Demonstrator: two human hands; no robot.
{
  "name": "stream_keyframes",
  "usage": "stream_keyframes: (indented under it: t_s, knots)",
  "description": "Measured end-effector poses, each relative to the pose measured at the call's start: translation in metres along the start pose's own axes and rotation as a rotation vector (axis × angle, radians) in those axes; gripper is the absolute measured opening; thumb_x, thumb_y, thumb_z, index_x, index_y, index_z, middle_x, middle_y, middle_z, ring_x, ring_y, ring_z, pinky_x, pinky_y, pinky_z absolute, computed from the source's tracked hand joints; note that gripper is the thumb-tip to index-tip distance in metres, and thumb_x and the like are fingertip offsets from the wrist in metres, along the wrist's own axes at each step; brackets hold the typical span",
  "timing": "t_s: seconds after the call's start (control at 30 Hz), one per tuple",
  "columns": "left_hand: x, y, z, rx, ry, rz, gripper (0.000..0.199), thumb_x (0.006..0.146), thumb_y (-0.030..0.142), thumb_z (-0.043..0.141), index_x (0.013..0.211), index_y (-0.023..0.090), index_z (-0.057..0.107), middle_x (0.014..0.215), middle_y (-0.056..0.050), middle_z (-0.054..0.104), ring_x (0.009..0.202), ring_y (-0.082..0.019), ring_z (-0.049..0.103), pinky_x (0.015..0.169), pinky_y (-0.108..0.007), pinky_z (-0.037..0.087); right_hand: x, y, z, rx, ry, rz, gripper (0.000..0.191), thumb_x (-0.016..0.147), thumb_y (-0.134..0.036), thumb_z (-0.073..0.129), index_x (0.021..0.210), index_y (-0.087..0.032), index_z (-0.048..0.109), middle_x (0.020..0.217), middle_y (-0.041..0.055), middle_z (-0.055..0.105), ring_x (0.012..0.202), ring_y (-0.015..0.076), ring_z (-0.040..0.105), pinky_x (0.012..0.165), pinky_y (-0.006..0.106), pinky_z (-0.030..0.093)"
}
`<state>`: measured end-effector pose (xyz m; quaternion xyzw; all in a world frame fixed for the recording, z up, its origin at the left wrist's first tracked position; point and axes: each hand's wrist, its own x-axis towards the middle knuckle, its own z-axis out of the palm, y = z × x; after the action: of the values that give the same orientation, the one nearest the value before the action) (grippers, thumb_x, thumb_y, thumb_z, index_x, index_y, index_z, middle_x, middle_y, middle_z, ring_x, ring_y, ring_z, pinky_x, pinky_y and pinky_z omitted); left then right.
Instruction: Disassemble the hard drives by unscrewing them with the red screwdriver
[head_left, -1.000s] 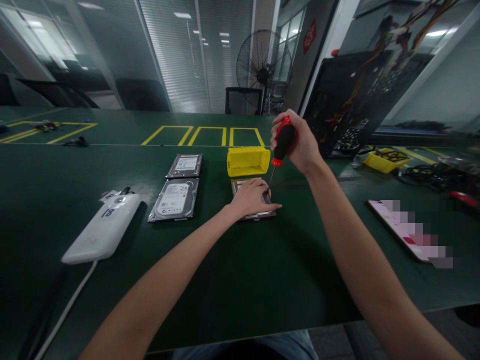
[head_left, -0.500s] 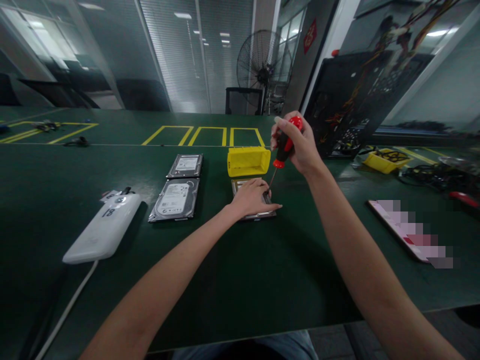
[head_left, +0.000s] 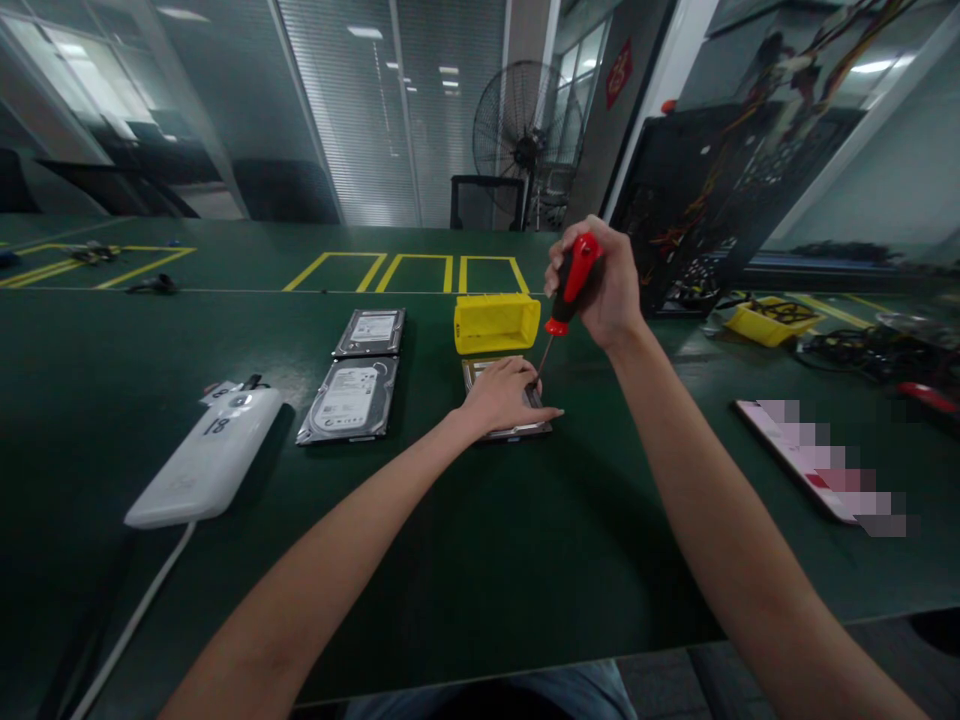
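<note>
A hard drive (head_left: 517,433) lies on the green table in front of me, largely covered by my left hand (head_left: 501,392). That hand holds it down from above, its thumb stretched past the right edge and its fingers near the screwdriver's tip. My right hand (head_left: 611,280) is closed around the red and black handle of a screwdriver (head_left: 579,272). The tool stands tilted, its shaft running down to the drive's right part; the tip is hidden by my left fingers. Just behind the drive, a yellow bin (head_left: 497,325) rests on its side, its opening towards me.
Two more hard drives, a near one (head_left: 349,400) and a far one (head_left: 370,331), lie to the left. Further left is a white power bank-like device (head_left: 210,455) with a cable. A pink phone-like object (head_left: 795,450), a yellow tray (head_left: 772,322) and black cables (head_left: 862,350) lie right.
My right hand has turned on the screwdriver's handle and shifted slightly, with the fingers placed differently. My left hand and the hard drive have stayed put.
</note>
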<state>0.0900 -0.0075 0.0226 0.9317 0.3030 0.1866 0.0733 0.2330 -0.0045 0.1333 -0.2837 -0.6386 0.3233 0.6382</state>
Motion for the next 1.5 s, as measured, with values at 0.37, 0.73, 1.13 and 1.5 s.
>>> stream_keyframes:
  t_s: [0.37, 0.73, 1.13, 1.5]
  knots:
    - [-0.0003, 0.0016, -0.0018, -0.009, 0.007, 0.012, 0.066, 0.075, 0.077, 0.04, 0.092, 0.017, 0.064, 0.114, -0.009, 0.057, 0.108, -0.027, 0.051, 0.097, -0.043, 0.039, 0.0007, 0.0044, 0.0009, 0.015, 0.014, -0.034, 0.041, 0.076, -0.065, 0.054, 0.079, -0.024, 0.051, 0.073, -0.0011, 0.053, 0.066, 0.0116, 0.058, 0.053, 0.024, 0.048]
    - [-0.0001, 0.0005, -0.0005, -0.006, -0.005, 0.009, 0.068, 0.075, 0.077, 0.039, 0.095, 0.017, 0.064, 0.116, -0.009, 0.056, 0.111, -0.027, 0.05, 0.099, -0.042, 0.037, -0.0009, 0.0037, 0.0021, 0.068, 0.031, -0.019, 0.034, 0.073, -0.051, 0.066, 0.077, -0.025, 0.045, 0.072, -0.004, 0.053, 0.059, 0.0086, 0.054, 0.053, 0.024, 0.047]
    - [-0.0001, 0.0022, -0.0022, 0.001, -0.01, 0.003, 0.068, 0.075, 0.077, 0.04, 0.096, 0.017, 0.064, 0.118, -0.009, 0.057, 0.113, -0.028, 0.05, 0.1, -0.042, 0.037, 0.0018, 0.0008, -0.0002, -0.016, 0.075, 0.062, 0.046, 0.074, -0.071, 0.049, 0.078, -0.026, 0.049, 0.065, -0.0018, 0.049, 0.054, 0.0112, 0.051, 0.049, 0.027, 0.046]
    - [-0.0006, 0.0028, -0.0033, -0.006, -0.017, -0.004, 0.069, 0.075, 0.077, 0.038, 0.096, 0.017, 0.064, 0.118, -0.01, 0.056, 0.113, -0.028, 0.05, 0.098, -0.043, 0.038, 0.0027, 0.0048, 0.0002, 0.013, 0.024, 0.042, 0.045, 0.074, -0.069, 0.052, 0.077, -0.025, 0.052, 0.07, -0.0016, 0.05, 0.06, 0.0109, 0.055, 0.051, 0.025, 0.047]
